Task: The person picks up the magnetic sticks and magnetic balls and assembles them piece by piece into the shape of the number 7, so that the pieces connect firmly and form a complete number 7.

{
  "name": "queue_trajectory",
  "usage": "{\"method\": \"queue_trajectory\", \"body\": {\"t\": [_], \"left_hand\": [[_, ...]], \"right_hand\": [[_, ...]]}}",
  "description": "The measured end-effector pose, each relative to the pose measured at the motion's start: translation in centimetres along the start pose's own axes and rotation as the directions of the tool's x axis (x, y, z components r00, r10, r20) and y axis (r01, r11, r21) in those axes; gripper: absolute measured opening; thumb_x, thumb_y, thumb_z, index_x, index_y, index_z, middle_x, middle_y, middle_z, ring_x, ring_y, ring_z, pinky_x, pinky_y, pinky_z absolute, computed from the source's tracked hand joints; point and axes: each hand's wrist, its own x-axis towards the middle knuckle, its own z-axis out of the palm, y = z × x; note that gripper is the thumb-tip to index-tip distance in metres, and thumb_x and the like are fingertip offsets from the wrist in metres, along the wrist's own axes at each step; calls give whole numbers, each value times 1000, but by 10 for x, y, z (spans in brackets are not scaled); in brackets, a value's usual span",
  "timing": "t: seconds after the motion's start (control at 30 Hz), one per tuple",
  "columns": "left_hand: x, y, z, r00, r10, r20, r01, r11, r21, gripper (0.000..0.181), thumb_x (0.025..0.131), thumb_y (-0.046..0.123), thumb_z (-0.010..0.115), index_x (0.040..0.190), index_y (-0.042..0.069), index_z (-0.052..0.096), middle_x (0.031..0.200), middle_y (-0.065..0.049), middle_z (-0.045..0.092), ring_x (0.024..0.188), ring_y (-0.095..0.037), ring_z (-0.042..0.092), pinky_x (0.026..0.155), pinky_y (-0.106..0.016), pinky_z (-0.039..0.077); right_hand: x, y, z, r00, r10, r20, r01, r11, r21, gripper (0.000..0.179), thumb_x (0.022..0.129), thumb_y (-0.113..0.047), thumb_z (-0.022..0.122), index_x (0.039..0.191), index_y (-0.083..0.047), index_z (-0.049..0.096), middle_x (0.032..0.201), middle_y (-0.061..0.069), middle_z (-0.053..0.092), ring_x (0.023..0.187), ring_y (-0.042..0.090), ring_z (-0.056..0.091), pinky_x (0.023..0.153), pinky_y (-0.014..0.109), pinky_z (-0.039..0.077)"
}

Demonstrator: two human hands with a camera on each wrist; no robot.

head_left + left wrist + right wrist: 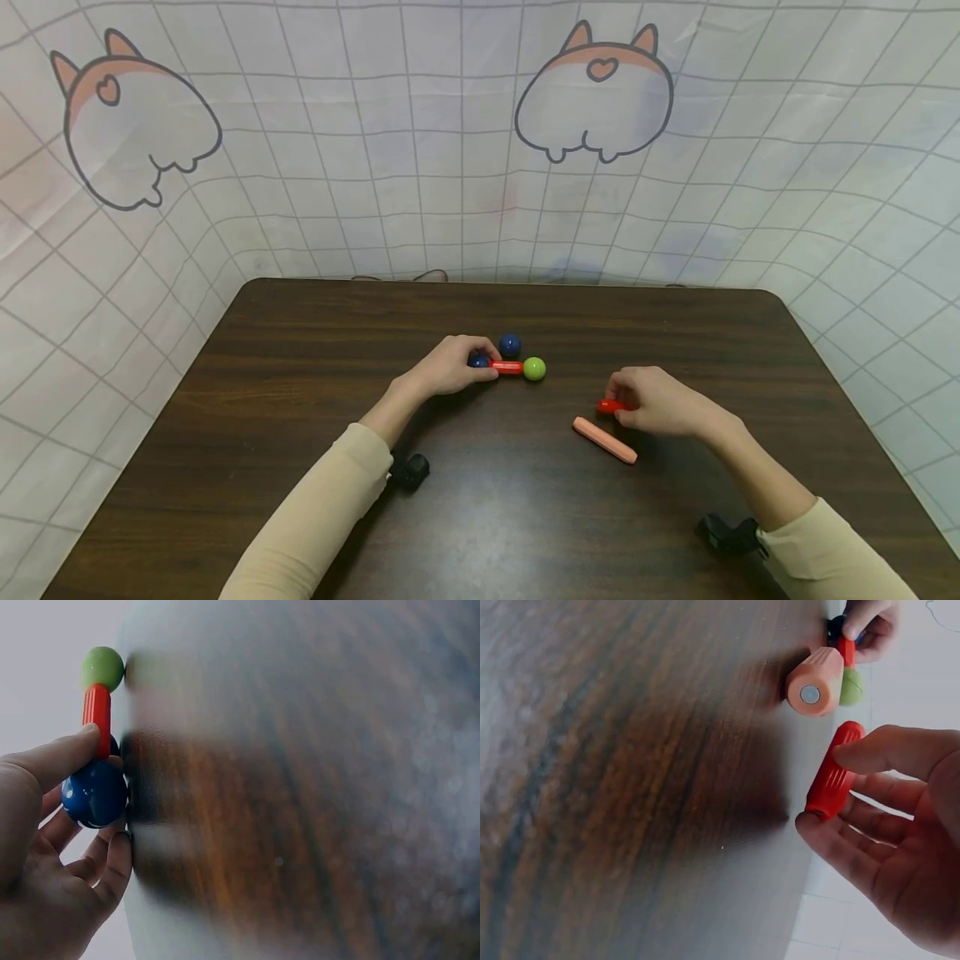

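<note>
Between thumb and fingers my left hand [448, 367] pinches a short red ribbed rod [509, 367]. A glossy blue ball [95, 793] sits at the rod's near end, within the hand, and a lime-green ball [534, 369] at its other end. Just behind the rod is a second blue ball [510, 345]. My right hand [663, 404] pinches another red ribbed rod [834, 771], which appears tilted close over the table in the right wrist view. A longer peach-coloured rod [604, 440] lies beside that hand, with a round grey disc in its end.
All this is on a dark wood-grain table [315, 350]. A white grid-patterned curtain [420, 150] with cartoon animal prints hangs behind and around it. Thin cables [431, 272] show at the table's back edge. Black wrist cameras [411, 472] sit under both sleeves.
</note>
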Motion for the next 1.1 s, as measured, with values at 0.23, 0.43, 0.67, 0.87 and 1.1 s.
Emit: {"method": "queue_trajectory", "body": {"t": [0.23, 0.43, 0.67, 0.87, 1.1], "left_hand": [[-1, 0, 0, 1000, -4, -2, 4, 1000, -2, 19, 94, 21, 78, 111, 13, 73, 98, 1, 66, 86, -17, 57, 79, -33, 48], [-1, 0, 0, 1000, -6, 0, 6, 1000, -5, 19, 95, 22, 78, 111, 14, 73, 97, 1, 65, 85, -17, 57, 77, -32, 47], [-1, 1, 0, 1000, -6, 3, 6, 1000, -12, 18, 95, 22, 77, 110, 13, 73, 96, 1, 65, 85, -17, 57, 77, -32, 47], [1, -1, 0, 1000, -5, 2, 5, 1000, -8, 19, 95, 22, 77, 111, 13, 73, 97, 1, 65, 86, -17, 57, 77, -32, 47], [1, -1, 0, 1000, -5, 4, 5, 1000, -5, 19, 95, 22, 77, 111, 13, 73, 97, 1, 65, 86, -17, 57, 76, -32, 47]], "right_hand": [[1, -1, 1, 999, -19, -42, 19, 1000, 15, 17, 86, -2, 75, 98, -10, 66, 86, -5, 60, 72, 12, 50, 65, 31, 45], [2, -2, 1, 999, -26, -43, 28, 999, 31, 18, 85, -3, 75, 99, -11, 67, 89, -6, 63, 73, 11, 54, 67, 32, 48], [5, -6, 1, 998, -43, -44, 45, 998, 37, 17, 87, -3, 73, 100, -14, 68, 91, -8, 67, 78, 10, 61, 71, 32, 51], [6, -11, -1, 996, -83, -43, 86, 995, 52, 20, 88, -2, 74, 106, -12, 72, 94, -8, 69, 81, 9, 63, 73, 33, 54], [9, -15, -1, 991, -128, -28, 130, 990, 55, 23, 88, -1, 73, 109, -10, 72, 94, -3, 70, 80, 9, 61, 69, 30, 53]]}}
